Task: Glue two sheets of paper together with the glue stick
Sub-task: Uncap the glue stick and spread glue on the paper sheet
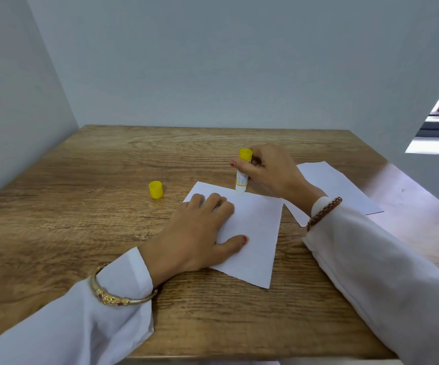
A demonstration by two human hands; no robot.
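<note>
hands first: the right hand (268, 172) is gripping the glue stick (242, 175) with fingers and thumb curled round its barrel, holding it nearly upright, tilting slightly. the yellow base of the stick is pointing up and its lower tip is touching the far edge of the near sheet of paper (250, 233). the left hand (200, 233) is lying flat on the left part of that same sheet, fingers straight and together, thumb spreading out toward the sheet's middle, pressing the paper against the table (81, 206); it is holding nothing.

the near sheet is lying turned at an angle, one corner pointing toward the person. the second sheet of paper (339, 185) is lying flat to the right, just beside the first; the right wrist and sleeve (371, 259) are covering part of it, so whether the two sheets are touching cannot be told.

the yellow cap (156, 189) is standing off the stick, on the bare wood to the left of the near sheet, apart from both hands.

a beaded bracelet (323, 213) is sitting over the right white cuff, and a gold bangle (118, 296) is sitting over the left sleeve (81, 325). grey partition walls (213, 61) are enclosing the table at the back and left.
</note>
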